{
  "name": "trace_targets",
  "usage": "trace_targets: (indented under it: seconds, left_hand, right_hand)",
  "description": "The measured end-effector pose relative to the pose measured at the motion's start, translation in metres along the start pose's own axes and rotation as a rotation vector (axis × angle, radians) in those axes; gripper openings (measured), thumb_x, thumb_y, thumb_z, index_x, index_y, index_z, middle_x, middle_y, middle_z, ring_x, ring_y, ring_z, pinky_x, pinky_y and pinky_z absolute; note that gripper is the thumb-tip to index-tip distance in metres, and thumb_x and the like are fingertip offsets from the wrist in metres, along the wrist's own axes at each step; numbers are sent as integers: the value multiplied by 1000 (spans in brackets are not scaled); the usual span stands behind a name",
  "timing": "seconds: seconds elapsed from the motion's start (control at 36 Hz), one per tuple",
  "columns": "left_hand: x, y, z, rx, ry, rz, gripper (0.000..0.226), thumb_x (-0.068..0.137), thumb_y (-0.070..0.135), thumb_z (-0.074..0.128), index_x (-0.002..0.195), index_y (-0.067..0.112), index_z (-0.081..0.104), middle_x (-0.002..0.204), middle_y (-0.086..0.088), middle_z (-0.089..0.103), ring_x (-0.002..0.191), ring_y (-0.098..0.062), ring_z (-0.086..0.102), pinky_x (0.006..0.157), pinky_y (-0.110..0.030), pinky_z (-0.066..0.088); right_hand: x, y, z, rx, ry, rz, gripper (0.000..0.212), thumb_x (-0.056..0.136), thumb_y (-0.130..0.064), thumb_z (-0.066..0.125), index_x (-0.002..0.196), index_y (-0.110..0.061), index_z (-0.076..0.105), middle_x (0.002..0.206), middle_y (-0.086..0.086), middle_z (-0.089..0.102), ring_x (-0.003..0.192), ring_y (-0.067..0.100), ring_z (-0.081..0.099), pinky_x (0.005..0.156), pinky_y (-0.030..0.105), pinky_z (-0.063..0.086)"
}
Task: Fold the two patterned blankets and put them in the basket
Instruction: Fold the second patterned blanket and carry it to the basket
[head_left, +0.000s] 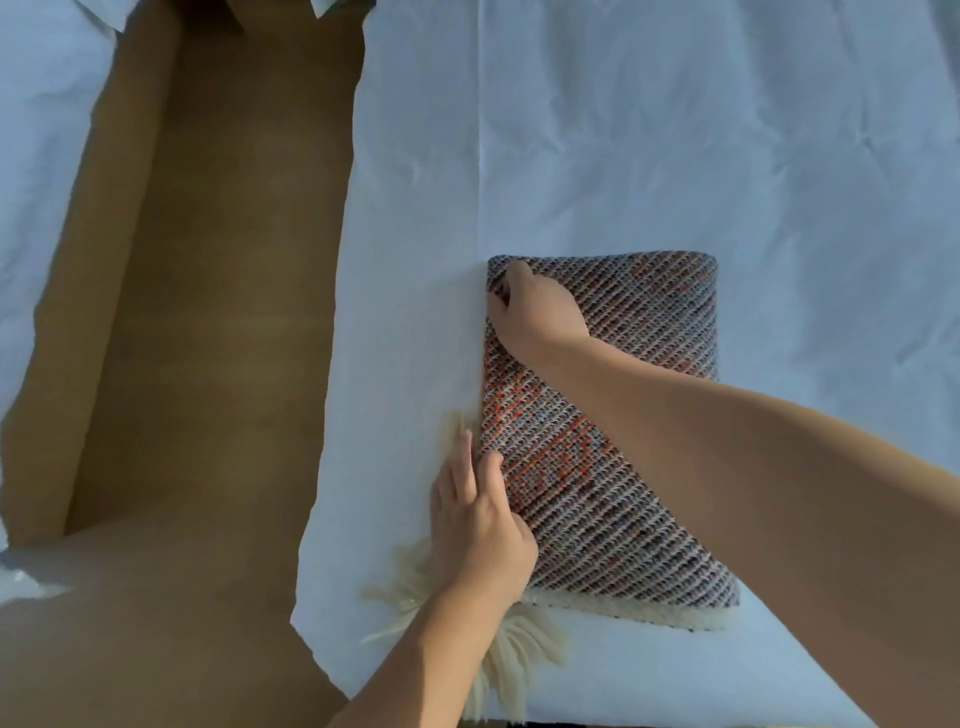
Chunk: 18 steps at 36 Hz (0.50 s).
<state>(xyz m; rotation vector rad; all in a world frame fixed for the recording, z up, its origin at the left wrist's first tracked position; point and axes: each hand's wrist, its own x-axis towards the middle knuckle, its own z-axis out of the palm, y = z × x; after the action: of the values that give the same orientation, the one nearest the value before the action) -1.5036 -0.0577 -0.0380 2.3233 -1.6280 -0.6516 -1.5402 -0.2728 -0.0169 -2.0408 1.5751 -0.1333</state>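
We note first that neither a basket nor a second patterned blanket is in view; to the left lies only a brown surface (208, 312) between pale sheets, so the carry-off route cannot be assessed.

Risks, as we judge them: the cream fringe (511, 649) spills loose from the near-left corner of the folded blanket (613, 467), and it could drag or snag when the bundle is lifted. The layers along the left edge look freshly aligned; if one hand lets go early, the fold may spring open or skew. The white sheet (675, 156) beneath is creased and could be pulled up with the blanket.

The left hand (480, 525) lies fairly flat at the near-left edge, fingers extended and close together, pressing on the blanket's edge and the fringe beside it; we see nothing grasped in it. The right hand (532, 309), reaching across from the right, is curled at the far-left corner, fingertips tucked into the blanket's edge; it appears to pinch the fabric there.

The blanket itself rests on the sheet, right of centre, folded into a compact rectangle.
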Motion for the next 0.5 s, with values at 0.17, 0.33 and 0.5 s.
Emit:
trace_targets:
  seconds: [0.17, 0.33, 0.5]
  left_hand:
    - [62, 24, 7, 208, -20, 249, 59, 93, 41, 29, 143, 11, 35, 154, -19, 23, 143, -31, 20, 115, -46, 13]
    - [120, 25, 14, 341, -120, 323, 68, 96, 50, 14, 148, 8, 21, 155, -18, 18, 144, -30, 16, 118, -44, 12]
    - [167, 47, 10, 375, -97, 276, 67, 98, 47, 14, 150, 11, -5, 158, -10, -12, 145, -20, -14, 117, -36, -10]
  right_hand:
    - [-9, 47, -3, -334, -35, -311, 58, 100, -44, 25, 149, -13, 28, 156, 14, 22, 146, 30, 12, 120, 46, 6]
    - [-24, 132, -30, -479, -89, -175, 71, 97, -56, 9, 154, -13, 3, 161, 9, -3, 148, 23, -7, 120, 41, -6]
    - [-22, 168, -47, -403, -75, 6, 70, 99, -52, 17, 153, -9, 4, 161, 9, -4, 148, 24, -7, 120, 39, -4]
